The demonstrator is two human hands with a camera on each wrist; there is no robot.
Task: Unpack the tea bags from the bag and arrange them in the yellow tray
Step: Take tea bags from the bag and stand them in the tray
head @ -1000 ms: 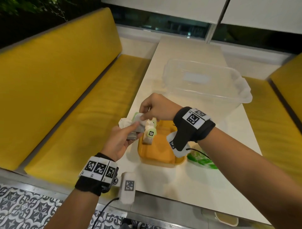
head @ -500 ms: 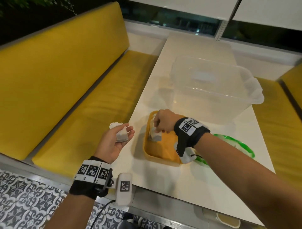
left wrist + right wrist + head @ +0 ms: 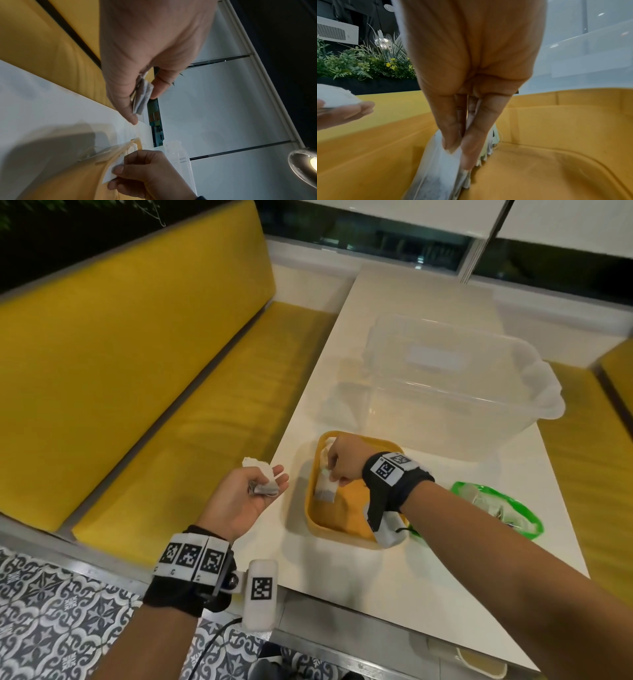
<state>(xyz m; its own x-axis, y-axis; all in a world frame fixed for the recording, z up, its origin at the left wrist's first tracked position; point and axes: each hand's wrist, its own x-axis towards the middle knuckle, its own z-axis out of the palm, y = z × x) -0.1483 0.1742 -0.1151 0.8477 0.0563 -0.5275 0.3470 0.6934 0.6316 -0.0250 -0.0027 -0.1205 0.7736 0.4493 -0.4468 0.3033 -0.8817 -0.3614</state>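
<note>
Down in the yellow plastic tray [image 3: 349, 534], at its nine-o'clock wall, the right hand [image 3: 344, 462] pinches a white paper tea bag [image 3: 323, 491] standing on edge. At nine o'clock off the white table [image 3: 376, 587], the left hand [image 3: 239, 498], palm up, grasps more crumpled tea bags [image 3: 265, 484]. A green-edged clear bag [image 3: 503, 508] lies at three o'clock.

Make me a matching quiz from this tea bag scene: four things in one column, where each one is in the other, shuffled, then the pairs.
Things:
1. left hand
2. right hand
3. green bag
4. clear tub

Places:
A. on the table beyond the yellow tray
B. holding tea bags left of the tray
C. on the table right of the tray
D. pinching a tea bag inside the tray

Pairs: 1-B, 2-D, 3-C, 4-A
</note>
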